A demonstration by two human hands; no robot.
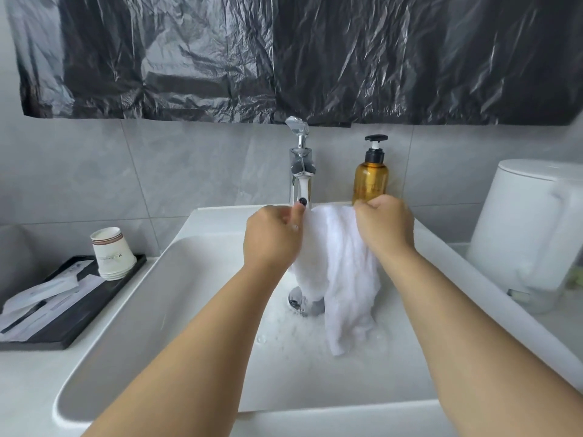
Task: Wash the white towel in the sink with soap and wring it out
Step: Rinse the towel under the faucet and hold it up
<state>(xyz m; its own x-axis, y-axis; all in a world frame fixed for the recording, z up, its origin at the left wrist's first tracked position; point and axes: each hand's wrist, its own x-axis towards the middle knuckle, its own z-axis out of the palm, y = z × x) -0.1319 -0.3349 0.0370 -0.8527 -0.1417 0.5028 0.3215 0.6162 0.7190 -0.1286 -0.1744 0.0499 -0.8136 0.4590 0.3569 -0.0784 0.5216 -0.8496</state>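
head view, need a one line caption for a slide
Both hands, left and right, hold a white towel by its top edge under the faucet, over a sudsy sink.

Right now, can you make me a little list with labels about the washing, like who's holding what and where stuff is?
towel: white towel, held up by its top edge, hanging into the sink
left hand: left hand grips the towel's left corner
right hand: right hand grips the right corner
bubbles: suds on the sink bottom
tap: tap behind the towel
soap: amber pump bottle beside the tap
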